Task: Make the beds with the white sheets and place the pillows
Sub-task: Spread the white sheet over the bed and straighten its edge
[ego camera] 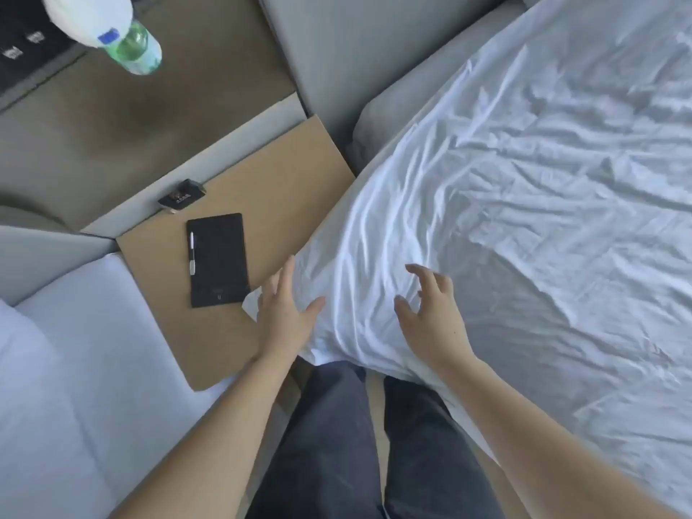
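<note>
Lying between left hand (282, 316) and right hand (430, 316): white sheet (505, 204) corner.

Wrinkled white sheet (524, 189), grey headboard (337, 50), tan nightstand (262, 181), black notepad (219, 260), green bottle (134, 50).

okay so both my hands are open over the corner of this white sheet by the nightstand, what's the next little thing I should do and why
Probably close both hands on the sheet corner and pull it down over the mattress corner. The white sheet is bunched and wrinkled there, bare grey mattress shows past its edge, and the left hand and right hand are spread open, gripping nothing.
</note>
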The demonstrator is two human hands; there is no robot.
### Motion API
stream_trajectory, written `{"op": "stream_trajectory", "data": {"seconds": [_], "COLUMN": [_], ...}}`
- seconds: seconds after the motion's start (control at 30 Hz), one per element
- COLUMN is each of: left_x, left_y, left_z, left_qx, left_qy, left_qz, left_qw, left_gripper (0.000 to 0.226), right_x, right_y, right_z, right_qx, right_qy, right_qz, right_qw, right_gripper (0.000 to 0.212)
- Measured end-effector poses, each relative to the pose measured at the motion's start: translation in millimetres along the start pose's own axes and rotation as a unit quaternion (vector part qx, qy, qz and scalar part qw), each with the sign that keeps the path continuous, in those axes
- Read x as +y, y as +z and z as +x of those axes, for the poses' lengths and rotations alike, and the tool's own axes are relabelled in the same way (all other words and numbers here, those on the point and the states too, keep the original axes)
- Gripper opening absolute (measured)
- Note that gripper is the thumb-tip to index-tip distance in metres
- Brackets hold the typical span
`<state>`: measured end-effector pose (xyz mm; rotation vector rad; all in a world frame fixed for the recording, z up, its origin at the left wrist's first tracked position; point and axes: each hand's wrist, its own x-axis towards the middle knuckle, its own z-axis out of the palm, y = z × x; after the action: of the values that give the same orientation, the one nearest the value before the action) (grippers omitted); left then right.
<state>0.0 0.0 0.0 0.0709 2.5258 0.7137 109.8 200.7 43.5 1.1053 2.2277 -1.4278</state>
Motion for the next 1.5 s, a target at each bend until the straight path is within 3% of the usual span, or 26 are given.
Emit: {"op": "stream_trajectory", "data": {"seconds": [0.13, 0.43, 0.6, 0.7, 0.9, 1.0, 1.17, 1.23, 1.33, 1.5], "left_x": [-18.1, -21.1, 27.0, 56.4, 144.1, 182.9, 239.5, 250.7, 259.5, 250.0], "left_y": [17.6, 21.1, 4.6, -6.6, -28.5, -21.2, 7.6, 19.4, 24.3, 22.0], "left_z": [55.0, 86.6, 52.1, 30.5, -19.6, -49.3, -126.6, -156.4, -188.7, -211.5], "left_qx": [-0.045, -0.197, -0.243, -0.308, -0.465, -0.502, -0.483, -0.495, -0.511, -0.570], "left_qy": [0.001, -0.033, 0.070, 0.114, 0.236, 0.277, 0.231, 0.230, 0.247, 0.285], "left_qz": [0.058, -0.017, 0.014, 0.033, 0.077, 0.054, 0.049, 0.029, -0.012, 0.000], "left_qw": [0.997, 0.980, 0.968, 0.944, 0.850, 0.818, 0.843, 0.837, 0.823, 0.771], "left_gripper": [0.103, 0.110, 0.102, 0.099, 0.094, 0.093, 0.088, 0.082, 0.078, 0.083], "right_x": [4.3, 7.7, -26.5, -32.7, -44.3, -48.4, -48.7, -44.2, -30.5, 5.4], "right_y": [38.9, 111.8, 94.7, 65.7, -16.7, -42.0, -49.1, -54.9, -72.7, -95.8], "right_z": [28.8, 25.0, 7.7, -11.2, -92.2, -134.1, -175.1, -189.2, -214.2, -262.8], "right_qx": [0.008, -0.065, -0.056, -0.073, -0.085, -0.015, 0.184, 0.244, 0.314, 0.331], "right_qy": [0.055, 0.117, 0.111, 0.106, 0.080, 0.090, 0.195, 0.233, 0.251, 0.250], "right_qz": [0.032, 0.129, 0.200, 0.258, 0.263, 0.257, 0.205, 0.153, 0.105, 0.182], "right_qw": [0.998, 0.982, 0.972, 0.958, 0.958, 0.962, 0.941, 0.929, 0.910, 0.892], "right_gripper": [0.051, 0.052, 0.073, 0.087, 0.102, 0.110, 0.127, 0.121, 0.097, 0.087]}}
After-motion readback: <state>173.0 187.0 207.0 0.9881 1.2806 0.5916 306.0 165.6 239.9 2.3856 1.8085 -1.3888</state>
